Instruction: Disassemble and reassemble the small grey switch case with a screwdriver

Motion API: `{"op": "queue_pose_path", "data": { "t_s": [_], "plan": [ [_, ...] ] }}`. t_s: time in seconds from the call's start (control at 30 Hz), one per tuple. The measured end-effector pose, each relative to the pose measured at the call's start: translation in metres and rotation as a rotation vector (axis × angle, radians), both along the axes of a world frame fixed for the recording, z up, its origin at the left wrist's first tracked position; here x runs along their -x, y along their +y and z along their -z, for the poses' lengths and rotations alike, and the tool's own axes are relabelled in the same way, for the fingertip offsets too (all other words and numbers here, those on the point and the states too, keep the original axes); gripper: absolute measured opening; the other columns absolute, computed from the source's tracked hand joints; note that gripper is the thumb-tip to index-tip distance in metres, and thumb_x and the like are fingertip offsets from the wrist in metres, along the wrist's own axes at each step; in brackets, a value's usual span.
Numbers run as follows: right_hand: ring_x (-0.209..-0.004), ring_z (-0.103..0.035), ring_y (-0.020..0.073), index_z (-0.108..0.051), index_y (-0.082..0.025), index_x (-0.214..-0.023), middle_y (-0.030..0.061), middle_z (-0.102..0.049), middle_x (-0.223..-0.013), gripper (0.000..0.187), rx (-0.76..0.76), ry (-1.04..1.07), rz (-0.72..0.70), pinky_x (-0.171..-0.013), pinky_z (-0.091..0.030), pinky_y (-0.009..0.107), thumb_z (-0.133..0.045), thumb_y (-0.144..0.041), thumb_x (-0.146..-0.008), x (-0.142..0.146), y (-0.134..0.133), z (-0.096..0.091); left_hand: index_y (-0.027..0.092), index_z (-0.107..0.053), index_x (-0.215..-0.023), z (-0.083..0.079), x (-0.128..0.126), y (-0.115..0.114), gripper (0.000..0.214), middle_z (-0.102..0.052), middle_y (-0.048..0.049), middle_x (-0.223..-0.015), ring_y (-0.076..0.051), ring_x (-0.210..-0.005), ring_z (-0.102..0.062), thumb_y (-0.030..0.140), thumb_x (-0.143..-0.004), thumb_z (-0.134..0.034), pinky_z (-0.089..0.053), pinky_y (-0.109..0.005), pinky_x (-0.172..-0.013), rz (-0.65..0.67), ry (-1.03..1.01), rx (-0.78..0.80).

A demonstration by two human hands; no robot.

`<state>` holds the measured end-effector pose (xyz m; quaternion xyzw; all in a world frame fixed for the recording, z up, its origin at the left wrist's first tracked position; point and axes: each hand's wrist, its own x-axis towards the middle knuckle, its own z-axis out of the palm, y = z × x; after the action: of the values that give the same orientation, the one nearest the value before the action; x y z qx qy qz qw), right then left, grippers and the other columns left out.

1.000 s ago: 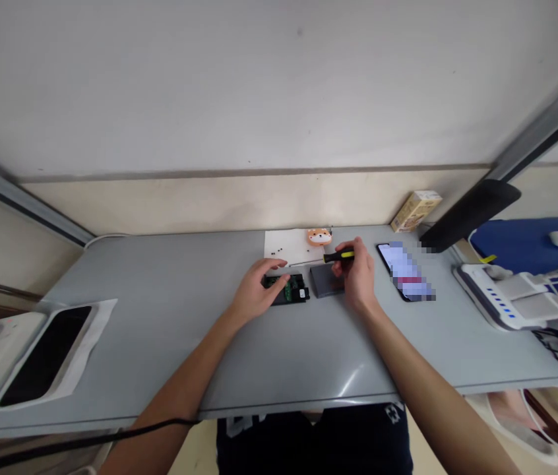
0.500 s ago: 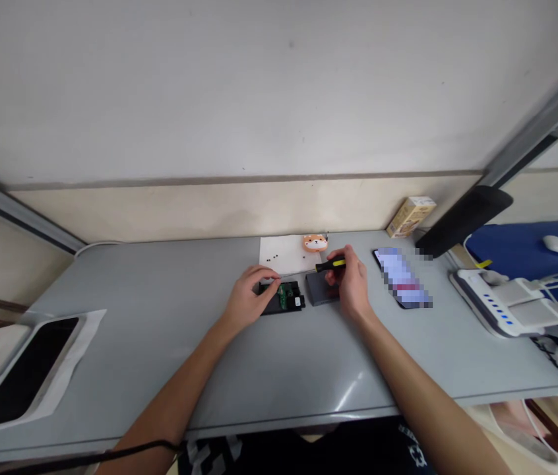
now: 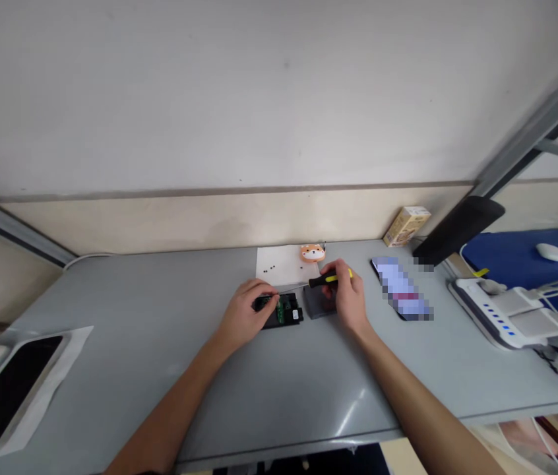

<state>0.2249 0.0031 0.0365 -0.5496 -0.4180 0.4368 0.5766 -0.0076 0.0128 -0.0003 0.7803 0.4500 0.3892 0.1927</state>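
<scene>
My left hand (image 3: 247,313) rests with curled fingers on the left end of a small black device with a green circuit board (image 3: 283,310), holding it on the grey table (image 3: 160,330). My right hand (image 3: 347,293) grips a screwdriver with a black and yellow handle (image 3: 328,279). Its thin shaft points left toward the board and my left fingertips. A dark grey cover plate (image 3: 314,303) lies just right of the board, partly under my right hand.
A white paper sheet (image 3: 279,264) with a few tiny black screws lies behind the board, with an orange animal-shaped object (image 3: 312,251) on it. A phone (image 3: 400,293), a small carton (image 3: 406,225), a black lamp arm (image 3: 457,227) and a white charging hub (image 3: 501,310) are at right.
The camera has tilted upward, so everything sits lower in the picture. My left fingers curled in onto the board's left end, and the screwdriver tip came down toward them.
</scene>
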Motion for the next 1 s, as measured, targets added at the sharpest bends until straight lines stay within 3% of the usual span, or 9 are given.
{"op": "queue_pose_path", "data": {
  "t_s": [0.17, 0.47, 1.0],
  "plan": [
    [-0.055, -0.054, 0.0115, -0.064, -0.021, -0.078, -0.0014, -0.055, -0.068, 0.045, -0.047, -0.036, -0.012, -0.045, -0.037, 0.021, -0.046, -0.058, -0.098, 0.000, -0.001, -0.001, 0.024, -0.069, -0.096, 0.000, 0.001, -0.001, 0.006, -0.069, -0.0015, -0.098, -0.018, -0.095, -0.064, 0.022, -0.096, -0.063, -0.050, -0.033, -0.089, 0.010, 0.007, 0.014],
    [-0.054, -0.053, 0.0126, -0.065, -0.022, -0.081, -0.0022, -0.052, -0.063, 0.047, -0.020, -0.028, -0.033, -0.044, -0.037, 0.020, -0.046, -0.062, -0.096, 0.000, -0.001, -0.002, 0.022, -0.065, -0.092, -0.009, 0.000, -0.005, 0.008, -0.067, -0.0022, -0.093, -0.018, -0.091, -0.063, 0.019, -0.096, -0.058, -0.049, -0.033, -0.086, 0.049, -0.012, 0.015],
    [-0.053, -0.051, 0.0122, -0.064, -0.021, -0.079, -0.0019, -0.052, -0.063, 0.049, -0.068, -0.013, -0.041, -0.045, -0.036, 0.022, -0.047, -0.064, -0.095, -0.001, 0.001, 0.004, 0.022, -0.063, -0.092, -0.010, 0.001, -0.005, 0.010, -0.067, -0.0020, -0.093, -0.018, -0.091, -0.064, 0.018, -0.097, -0.055, -0.049, -0.034, -0.088, 0.095, -0.014, 0.004]
  ]
}}
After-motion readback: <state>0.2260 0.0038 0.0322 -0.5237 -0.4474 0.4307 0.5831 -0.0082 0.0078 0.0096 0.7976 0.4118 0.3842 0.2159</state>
